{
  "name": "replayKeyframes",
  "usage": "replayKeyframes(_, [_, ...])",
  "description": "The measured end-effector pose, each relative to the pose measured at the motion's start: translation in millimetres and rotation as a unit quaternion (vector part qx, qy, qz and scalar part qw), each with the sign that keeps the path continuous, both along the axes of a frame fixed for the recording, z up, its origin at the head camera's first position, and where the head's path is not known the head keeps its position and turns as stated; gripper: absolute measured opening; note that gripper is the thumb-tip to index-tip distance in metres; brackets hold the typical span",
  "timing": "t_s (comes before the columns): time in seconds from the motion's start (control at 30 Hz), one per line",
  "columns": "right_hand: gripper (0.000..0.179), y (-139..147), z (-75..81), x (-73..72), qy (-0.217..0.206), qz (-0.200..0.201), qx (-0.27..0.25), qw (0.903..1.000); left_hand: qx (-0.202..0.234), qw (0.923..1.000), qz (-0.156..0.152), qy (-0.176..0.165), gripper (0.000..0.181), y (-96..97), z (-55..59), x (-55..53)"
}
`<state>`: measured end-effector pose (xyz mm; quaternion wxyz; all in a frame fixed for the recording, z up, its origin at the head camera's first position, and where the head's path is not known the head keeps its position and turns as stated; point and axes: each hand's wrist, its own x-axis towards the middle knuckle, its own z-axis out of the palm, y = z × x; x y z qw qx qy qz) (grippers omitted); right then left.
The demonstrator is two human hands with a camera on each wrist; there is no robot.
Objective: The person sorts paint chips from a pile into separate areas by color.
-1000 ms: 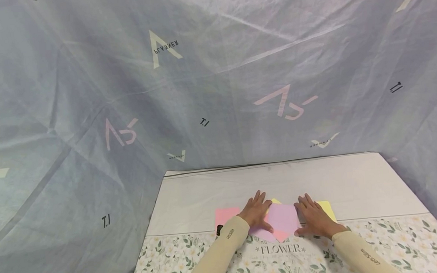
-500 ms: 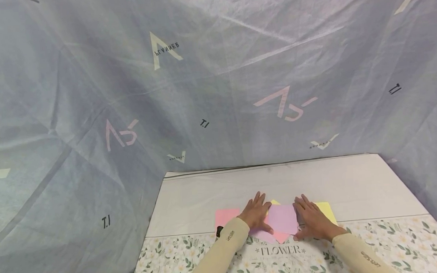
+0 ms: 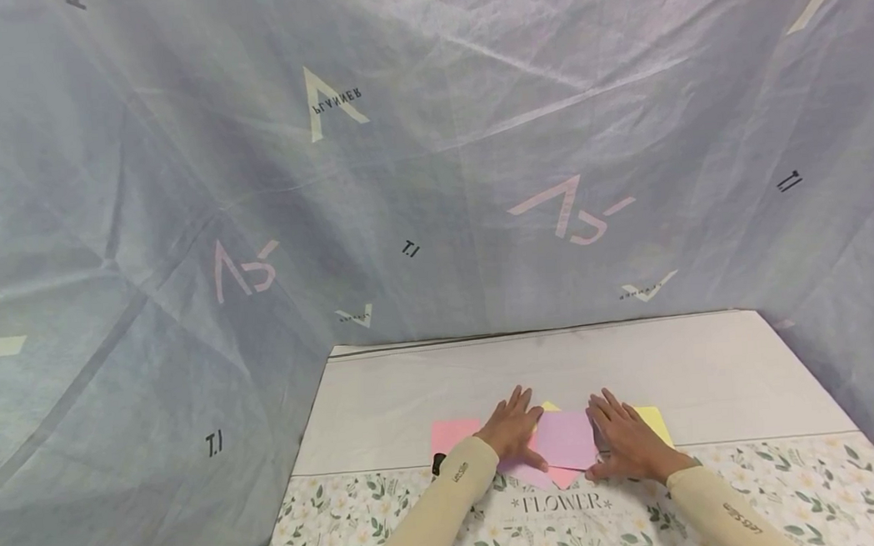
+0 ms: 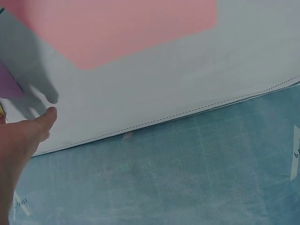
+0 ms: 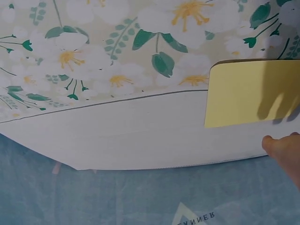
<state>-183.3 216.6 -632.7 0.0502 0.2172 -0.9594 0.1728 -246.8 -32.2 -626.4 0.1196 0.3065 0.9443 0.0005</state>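
A purple paper square (image 3: 566,439) lies between my two hands in the head view. My left hand (image 3: 511,429) has its fingers spread along the square's left edge, thumb near the lower left corner. At the right edge, my right hand (image 3: 624,440) rests with fingers extended and thumb by the lower right corner. Beneath the square show a pink paper corner (image 3: 564,476), a lighter purple sheet (image 3: 526,473) and a yellow tip (image 3: 550,405). Both wrist views catch only part of each hand: the left hand (image 4: 26,133) and the right hand (image 5: 285,149).
A pink sheet (image 3: 454,433) lies left of my left hand, partly behind the forearm. Right of my right hand is a yellow sheet (image 3: 653,423). The floral-printed table cover (image 3: 361,511) has a white band (image 3: 414,383) at the back, bounded by a hanging grey-blue cloth (image 3: 431,181).
My right hand has shifted slightly left against the purple square, and the square's lower right corner now looks squarer. The left hand stays nearly still.
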Motion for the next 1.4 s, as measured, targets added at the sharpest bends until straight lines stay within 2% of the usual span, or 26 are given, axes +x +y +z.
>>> replayKeyframes(0.33, [0.116, 2, 2.8, -1.6, -0.015, 0.01, 0.004, 0.9998, -0.007, 0.9996, -0.023, 0.016, 0.118, -2.1, 0.5, -1.6])
replayKeyframes(0.53, [0.114, 6, 2.8, 1.0, -0.006, 0.013, 0.001, 0.9999, 0.001, 0.9994, -0.031, 0.014, 0.118, -0.8, 5.8, 0.6])
replayKeyframes(0.73, [0.114, 14, 4.7, 5.8, 0.004, 0.024, -0.004, 0.9997, 0.012, 0.9986, -0.047, 0.021, 0.117, 0.7, 8.0, 6.7])
replayKeyframes(1.03, [0.109, 24, 5.4, 14.6, 0.013, 0.029, -0.017, 0.9993, 0.012, 0.9959, -0.07, 0.056, 0.108, 5.6, 10.0, 17.7])
replayKeyframes(1.27, [0.104, 32, 7.3, 24.9, 0.028, 0.035, -0.027, 0.9986, 0.013, 0.9915, -0.096, 0.087, 0.11, 10.5, 10.9, 26.2])
replayKeyframes(1.4, [0.105, 34, 6.2, 31.9, 0.03, 0.036, -0.037, 0.9982, 0.006, 0.9911, -0.098, 0.09, 0.109, 11.6, 12.2, 32.9])
